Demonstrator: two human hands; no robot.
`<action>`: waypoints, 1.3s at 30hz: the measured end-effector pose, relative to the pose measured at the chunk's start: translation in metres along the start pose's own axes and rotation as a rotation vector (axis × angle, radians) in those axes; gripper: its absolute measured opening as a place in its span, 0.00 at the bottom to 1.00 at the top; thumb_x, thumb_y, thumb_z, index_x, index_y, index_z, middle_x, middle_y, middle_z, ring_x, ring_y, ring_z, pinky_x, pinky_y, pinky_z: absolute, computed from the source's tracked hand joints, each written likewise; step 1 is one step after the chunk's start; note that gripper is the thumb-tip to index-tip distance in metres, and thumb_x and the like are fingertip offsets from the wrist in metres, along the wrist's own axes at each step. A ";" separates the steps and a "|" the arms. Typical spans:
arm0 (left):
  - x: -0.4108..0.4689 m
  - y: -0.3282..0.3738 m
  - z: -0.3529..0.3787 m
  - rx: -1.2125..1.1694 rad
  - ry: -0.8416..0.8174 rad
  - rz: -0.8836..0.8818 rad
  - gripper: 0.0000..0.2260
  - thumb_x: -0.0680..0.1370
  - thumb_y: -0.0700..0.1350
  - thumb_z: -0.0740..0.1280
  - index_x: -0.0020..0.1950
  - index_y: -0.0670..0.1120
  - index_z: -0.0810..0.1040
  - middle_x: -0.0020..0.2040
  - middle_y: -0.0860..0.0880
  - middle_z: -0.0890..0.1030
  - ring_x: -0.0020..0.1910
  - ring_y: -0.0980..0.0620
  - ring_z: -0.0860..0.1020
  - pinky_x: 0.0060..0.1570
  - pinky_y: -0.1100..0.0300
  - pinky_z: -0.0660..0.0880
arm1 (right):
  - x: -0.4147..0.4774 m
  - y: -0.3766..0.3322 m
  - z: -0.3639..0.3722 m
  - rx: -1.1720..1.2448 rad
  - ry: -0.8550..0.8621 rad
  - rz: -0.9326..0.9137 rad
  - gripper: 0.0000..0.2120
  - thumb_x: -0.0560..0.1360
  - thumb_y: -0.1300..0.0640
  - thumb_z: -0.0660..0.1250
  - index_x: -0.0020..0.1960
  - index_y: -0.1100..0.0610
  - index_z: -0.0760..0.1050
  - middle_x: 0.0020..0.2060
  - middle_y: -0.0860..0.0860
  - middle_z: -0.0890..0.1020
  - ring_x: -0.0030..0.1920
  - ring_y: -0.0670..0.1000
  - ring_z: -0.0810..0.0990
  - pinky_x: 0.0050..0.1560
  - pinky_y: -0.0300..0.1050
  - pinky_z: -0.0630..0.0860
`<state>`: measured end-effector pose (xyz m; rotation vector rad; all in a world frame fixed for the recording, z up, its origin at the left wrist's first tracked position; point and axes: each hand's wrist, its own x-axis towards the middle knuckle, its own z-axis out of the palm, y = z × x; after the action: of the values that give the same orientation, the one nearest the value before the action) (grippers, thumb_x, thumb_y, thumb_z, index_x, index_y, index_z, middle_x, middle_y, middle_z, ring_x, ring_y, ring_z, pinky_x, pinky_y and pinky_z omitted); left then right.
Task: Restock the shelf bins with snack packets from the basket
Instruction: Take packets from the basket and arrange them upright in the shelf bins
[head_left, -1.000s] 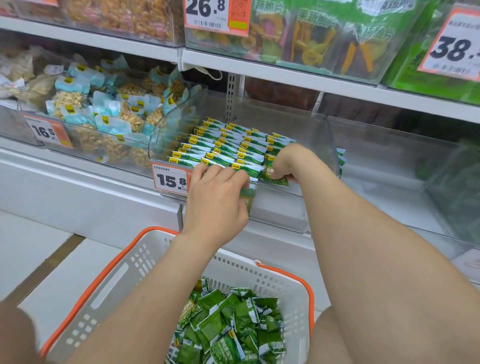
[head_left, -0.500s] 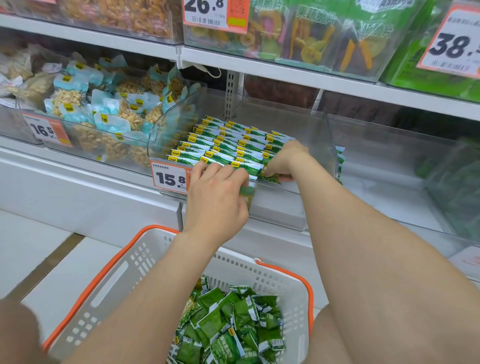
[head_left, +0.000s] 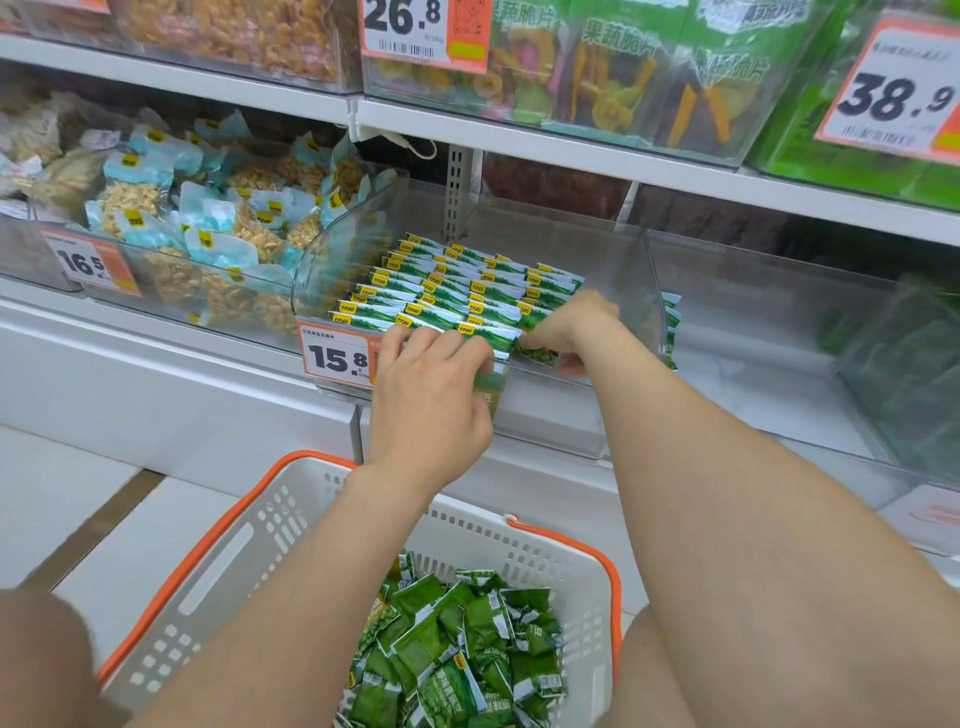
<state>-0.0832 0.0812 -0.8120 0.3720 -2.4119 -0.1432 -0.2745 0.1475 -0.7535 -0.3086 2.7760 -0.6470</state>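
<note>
Far left, nut bin (head_left: 171, 234) is full of pale-blue packs, with 16.5 tag (head_left: 88, 262) on its front. Below, white basket (head_left: 260, 519) with an orange rim sits in front of the shelf, between the person's arms. Loose packets (head_left: 457, 644), green, are heaped in its right half.

Next right on the shelf is clear bin (head_left: 322, 270), just beside the nut bin. Green-and-white packets stand upright in it in neat rows (head_left: 447, 280), filling the left and middle. 15.8 tag (head_left: 337, 358) is clipped to the bin's front left corner.

Left hand (head_left: 431, 395) is at the bin's front wall, just right of that tag. Its fingers curl over the rim onto the tops of front row (head_left: 488, 335) and grip it. The thumb is hidden. One packet's lower part shows through the clear wall under the fingertips.

Right hand (head_left: 571, 325) reaches inside the bin at the right end of the front row. Its fingers are curled, pinching packet (head_left: 537, 354) low, just beside the row's end. The hands are near each other and do not touch.

Right of that is empty bin (head_left: 769, 364), clear. On the top shelf, bags of veg chips (head_left: 613, 78) sit in bins, with 38.9 tag (head_left: 893, 98) at far right.
</note>
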 end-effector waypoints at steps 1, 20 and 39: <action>0.000 0.000 -0.001 -0.005 -0.005 0.001 0.12 0.67 0.42 0.65 0.48 0.51 0.77 0.42 0.54 0.77 0.46 0.46 0.73 0.59 0.47 0.68 | -0.002 0.001 -0.001 -0.001 0.001 0.002 0.29 0.67 0.44 0.82 0.53 0.60 0.69 0.46 0.56 0.84 0.42 0.54 0.87 0.49 0.52 0.85; -0.091 -0.046 0.014 -0.162 -0.107 -0.404 0.11 0.72 0.33 0.66 0.41 0.50 0.74 0.41 0.51 0.75 0.44 0.43 0.74 0.39 0.53 0.66 | -0.190 0.001 0.047 -0.602 -0.200 -0.917 0.04 0.79 0.53 0.63 0.48 0.52 0.70 0.40 0.51 0.71 0.41 0.58 0.73 0.37 0.47 0.68; -0.275 -0.088 0.075 0.308 -1.637 -0.384 0.23 0.81 0.40 0.66 0.76 0.50 0.70 0.75 0.44 0.64 0.75 0.33 0.62 0.72 0.39 0.67 | -0.210 -0.012 0.155 -1.069 -0.605 -1.092 0.13 0.81 0.62 0.59 0.39 0.54 0.63 0.39 0.50 0.71 0.35 0.49 0.72 0.30 0.43 0.66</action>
<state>0.0874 0.0809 -1.0568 1.2086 -3.9356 -0.3335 -0.0276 0.1308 -0.8363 -1.8662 1.8834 0.7487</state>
